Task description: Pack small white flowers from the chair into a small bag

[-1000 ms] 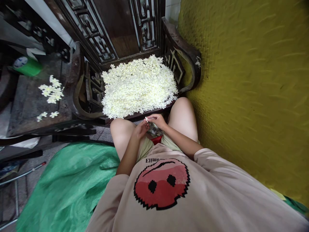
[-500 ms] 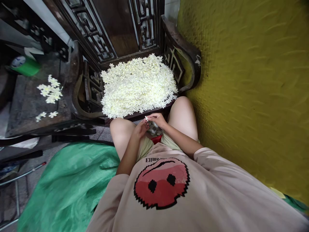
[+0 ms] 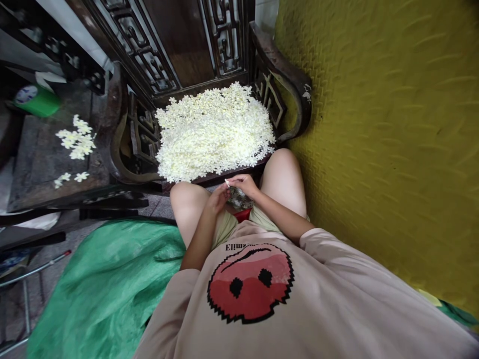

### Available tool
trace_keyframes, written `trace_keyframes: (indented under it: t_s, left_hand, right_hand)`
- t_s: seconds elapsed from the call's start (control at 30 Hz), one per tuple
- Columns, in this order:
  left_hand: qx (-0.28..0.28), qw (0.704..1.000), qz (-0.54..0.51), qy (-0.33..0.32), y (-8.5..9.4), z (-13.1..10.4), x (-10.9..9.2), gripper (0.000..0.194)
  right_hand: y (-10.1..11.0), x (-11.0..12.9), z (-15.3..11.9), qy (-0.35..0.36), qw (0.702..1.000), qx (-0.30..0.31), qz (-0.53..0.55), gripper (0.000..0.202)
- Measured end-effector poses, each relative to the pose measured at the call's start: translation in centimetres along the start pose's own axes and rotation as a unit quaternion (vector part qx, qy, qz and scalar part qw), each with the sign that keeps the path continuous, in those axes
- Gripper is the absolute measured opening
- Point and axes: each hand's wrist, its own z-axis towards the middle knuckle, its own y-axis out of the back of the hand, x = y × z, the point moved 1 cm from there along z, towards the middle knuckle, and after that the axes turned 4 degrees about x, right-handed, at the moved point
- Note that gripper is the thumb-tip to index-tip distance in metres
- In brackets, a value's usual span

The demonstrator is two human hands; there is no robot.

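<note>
Between my knees, both hands meet just in front of the chair seat. With thumb and fingers my right hand (image 3: pixel 244 184) pinches a small white flower (image 3: pixel 227 183) at its fingertips. My left hand (image 3: pixel 218 200) is close beside the flower, its fingers curled; what they hold, if anything, is too small to make out. Beyond my hands, a thick heap of white flowers (image 3: pixel 215 132) covers the seat of a dark carved wooden chair (image 3: pixel 183 37).
A dark wooden table (image 3: pixel 35 162) at left bears several loose white flowers (image 3: pixel 79 142) and a green roll (image 3: pixel 37 100). Green plastic sheeting (image 3: pixel 112 284) lies at my left. A yellow-green textured surface (image 3: pixel 374 124) rises along my right. The chair's armrests (image 3: pixel 303 94) flank the heap.
The flower at my right fingertips has turned slightly and shows less of its petals. Both hands stay in nearly the same place, and the heap looks the same.
</note>
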Motion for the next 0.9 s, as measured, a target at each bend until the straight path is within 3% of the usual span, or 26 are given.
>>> trace_keyframes:
  t_s: [0.47, 0.73, 0.9]
  left_hand:
    - [-0.003, 1.000, -0.008, -0.001, 0.4, 0.4, 0.1, 0.014]
    - [-0.102, 0.980, 0.115, -0.130, 0.7, 0.9, 0.2, 0.015]
    - [-0.102, 0.969, 0.170, -0.148, 0.8, 1.2, 0.6, 0.010]
  right_hand:
    - [0.0, -0.3, 0.1, -0.011, 0.999, -0.003, 0.032, 0.036]
    - [0.4, -0.7, 0.3, 0.009, 0.998, -0.044, -0.047, 0.034]
    - [0.4, -1.1, 0.4, 0.004, 0.998, -0.025, -0.057, 0.032]
